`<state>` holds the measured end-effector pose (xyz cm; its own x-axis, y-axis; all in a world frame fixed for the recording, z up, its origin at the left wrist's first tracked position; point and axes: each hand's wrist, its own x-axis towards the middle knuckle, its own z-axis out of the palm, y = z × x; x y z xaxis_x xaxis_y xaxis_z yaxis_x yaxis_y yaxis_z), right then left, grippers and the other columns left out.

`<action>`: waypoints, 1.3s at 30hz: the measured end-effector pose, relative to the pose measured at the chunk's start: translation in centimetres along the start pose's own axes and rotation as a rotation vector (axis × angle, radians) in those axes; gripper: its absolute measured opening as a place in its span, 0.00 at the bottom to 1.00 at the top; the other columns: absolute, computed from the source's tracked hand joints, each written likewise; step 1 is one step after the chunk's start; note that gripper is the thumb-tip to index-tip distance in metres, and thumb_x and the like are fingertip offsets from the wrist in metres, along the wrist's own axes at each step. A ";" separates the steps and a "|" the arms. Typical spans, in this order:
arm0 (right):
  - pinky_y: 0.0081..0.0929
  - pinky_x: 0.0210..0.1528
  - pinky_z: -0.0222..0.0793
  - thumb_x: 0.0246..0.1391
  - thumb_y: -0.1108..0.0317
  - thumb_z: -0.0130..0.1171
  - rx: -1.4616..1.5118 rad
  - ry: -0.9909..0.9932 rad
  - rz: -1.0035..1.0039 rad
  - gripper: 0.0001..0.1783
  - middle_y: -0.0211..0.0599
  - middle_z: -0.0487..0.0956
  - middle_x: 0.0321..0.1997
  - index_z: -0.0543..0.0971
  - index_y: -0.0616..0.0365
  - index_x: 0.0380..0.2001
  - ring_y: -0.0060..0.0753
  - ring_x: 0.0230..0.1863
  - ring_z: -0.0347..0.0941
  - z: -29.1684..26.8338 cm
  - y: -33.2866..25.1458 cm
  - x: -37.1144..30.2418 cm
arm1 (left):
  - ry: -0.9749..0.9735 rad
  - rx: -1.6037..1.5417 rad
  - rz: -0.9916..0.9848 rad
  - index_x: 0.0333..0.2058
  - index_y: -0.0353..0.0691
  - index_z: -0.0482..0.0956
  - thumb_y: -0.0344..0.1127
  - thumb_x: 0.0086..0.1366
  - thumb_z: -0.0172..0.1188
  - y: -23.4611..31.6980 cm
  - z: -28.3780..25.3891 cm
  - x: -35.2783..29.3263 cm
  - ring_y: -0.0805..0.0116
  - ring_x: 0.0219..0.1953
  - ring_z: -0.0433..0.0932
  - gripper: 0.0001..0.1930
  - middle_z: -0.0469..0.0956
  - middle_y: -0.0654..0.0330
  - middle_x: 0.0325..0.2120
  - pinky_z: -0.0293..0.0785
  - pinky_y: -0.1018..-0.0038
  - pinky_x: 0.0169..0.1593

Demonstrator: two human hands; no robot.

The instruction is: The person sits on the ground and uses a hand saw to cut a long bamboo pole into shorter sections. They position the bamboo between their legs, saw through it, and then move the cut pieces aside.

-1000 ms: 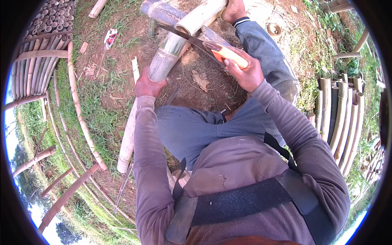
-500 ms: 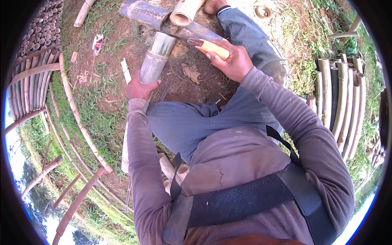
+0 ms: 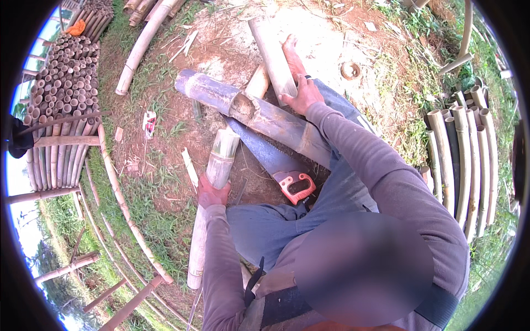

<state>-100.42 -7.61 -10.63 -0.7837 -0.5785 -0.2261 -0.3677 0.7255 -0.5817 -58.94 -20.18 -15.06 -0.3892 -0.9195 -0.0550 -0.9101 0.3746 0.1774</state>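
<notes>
My left hand (image 3: 214,193) is wrapped round a pale bamboo pole (image 3: 223,151), which slants along my left forearm. Beyond my bent legs, my right hand (image 3: 305,96) grips the near end of another bamboo pole (image 3: 271,55). That pole's near end meets a thick, dark bamboo log (image 3: 207,94) lying crosswise, with a notch cut in its top. A handsaw (image 3: 265,150) with an orange handle lies on the ground between my legs. Its blade tip reaches under the log.
A shorter bamboo piece (image 3: 258,83) rests by the log's far side. Cut bamboo poles (image 3: 461,160) stand at the right, and a large bamboo stack (image 3: 66,83) fills the far left. A bamboo ring (image 3: 350,70) and a red-white packet (image 3: 149,124) lie on the ground.
My right hand has let go of the orange-handled saw, now on the ground, and moved away to grip a bamboo pole. My left hand keeps its hold. The view has shifted.
</notes>
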 end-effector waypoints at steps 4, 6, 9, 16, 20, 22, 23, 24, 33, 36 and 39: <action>0.47 0.69 0.71 0.52 0.37 0.74 -0.003 -0.179 0.201 0.70 0.63 0.72 0.69 0.43 0.66 0.80 0.60 0.67 0.74 5.3 -1.0 4.6 | -0.013 -0.019 -0.001 0.68 0.41 0.67 0.52 0.44 0.82 0.2 -0.6 -0.3 0.39 0.59 0.78 0.53 0.77 0.43 0.57 0.74 0.49 0.62; 0.47 0.69 0.72 0.51 0.41 0.76 0.083 -0.191 0.256 0.71 0.63 0.71 0.69 0.41 0.66 0.80 0.61 0.67 0.75 6.7 -1.4 4.8 | 0.029 -0.051 0.004 0.66 0.41 0.67 0.50 0.44 0.81 0.1 -0.5 -0.9 0.38 0.58 0.77 0.51 0.77 0.42 0.56 0.73 0.46 0.62; 0.43 0.65 0.75 0.47 0.46 0.77 0.343 -0.086 0.228 0.66 0.69 0.77 0.63 0.52 0.73 0.75 0.60 0.61 0.80 6.4 -0.4 5.7 | 0.034 -0.074 0.057 0.66 0.40 0.67 0.48 0.43 0.81 -0.9 0.3 -0.8 0.36 0.58 0.76 0.52 0.77 0.40 0.56 0.72 0.45 0.62; 0.37 0.49 0.82 0.52 0.51 0.72 1.204 -0.312 0.163 0.39 0.46 0.84 0.50 0.77 0.68 0.60 0.40 0.46 0.85 1.8 -0.4 -2.5 | -0.095 -0.184 0.046 0.69 0.40 0.65 0.49 0.44 0.81 0.4 -1.4 -0.7 0.39 0.64 0.72 0.54 0.73 0.42 0.62 0.71 0.48 0.67; 0.42 0.49 0.80 0.58 0.48 0.68 1.532 -0.749 0.273 0.34 0.35 0.82 0.50 0.75 0.54 0.62 0.34 0.47 0.82 -1.9 -1.7 -16.0 | -0.057 -0.166 0.183 0.69 0.41 0.65 0.52 0.47 0.77 5.9 -2.4 -1.5 0.40 0.65 0.72 0.52 0.73 0.43 0.62 0.69 0.48 0.68; 0.44 0.49 0.79 0.61 0.47 0.66 1.715 -0.874 0.373 0.31 0.30 0.81 0.50 0.75 0.47 0.62 0.31 0.47 0.81 -4.5 -0.1 -20.4 | -0.047 -0.148 0.261 0.69 0.41 0.65 0.54 0.48 0.76 9.1 -2.4 -2.3 0.40 0.65 0.71 0.51 0.73 0.43 0.63 0.69 0.49 0.68; 0.45 0.50 0.79 0.61 0.47 0.66 1.811 -0.874 0.351 0.32 0.31 0.81 0.51 0.74 0.47 0.63 0.32 0.48 0.80 -5.6 1.8 -20.1 | -0.048 -0.138 0.295 0.70 0.41 0.65 0.54 0.49 0.75 10.7 -2.3 -2.8 0.40 0.66 0.71 0.51 0.73 0.43 0.63 0.69 0.49 0.68; 0.45 0.51 0.78 0.61 0.47 0.66 1.905 -0.877 0.325 0.32 0.32 0.80 0.52 0.73 0.47 0.64 0.33 0.49 0.80 -7.0 3.4 -20.3 | -0.042 -0.127 0.324 0.70 0.41 0.65 0.55 0.49 0.74 12.1 -2.2 -3.1 0.40 0.66 0.71 0.51 0.72 0.44 0.63 0.68 0.49 0.68; 0.43 0.58 0.80 0.67 0.51 0.63 1.482 1.176 -0.594 0.34 0.52 0.80 0.57 0.70 0.63 0.66 0.44 0.56 0.80 -68.8 19.6 -41.9 | -0.013 -0.081 0.311 0.70 0.43 0.66 0.62 0.56 0.65 15.3 -2.3 -4.3 0.42 0.68 0.69 0.47 0.72 0.45 0.65 0.66 0.50 0.70; 0.39 0.60 0.81 0.70 0.52 0.61 1.106 1.449 -0.567 0.32 0.54 0.82 0.57 0.72 0.65 0.66 0.43 0.56 0.82 -70.0 18.0 -47.0 | 0.015 -0.062 0.296 0.71 0.43 0.66 0.64 0.58 0.62 15.2 -2.6 -4.3 0.42 0.69 0.68 0.47 0.71 0.45 0.66 0.65 0.50 0.71; 0.37 0.59 0.81 0.71 0.52 0.61 0.786 1.281 -0.423 0.30 0.54 0.84 0.55 0.75 0.66 0.64 0.43 0.55 0.83 -62.8 18.0 -43.4 | 0.040 -0.045 0.279 0.71 0.44 0.67 0.66 0.60 0.59 15.5 -3.0 -4.3 0.42 0.70 0.68 0.46 0.71 0.46 0.66 0.64 0.50 0.72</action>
<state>-104.42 53.96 37.81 -0.7332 0.3058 0.6073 -0.6399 -0.0080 -0.7684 -70.90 -10.81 -9.11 -0.6166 -0.7862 0.0411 -0.7612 0.6087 0.2238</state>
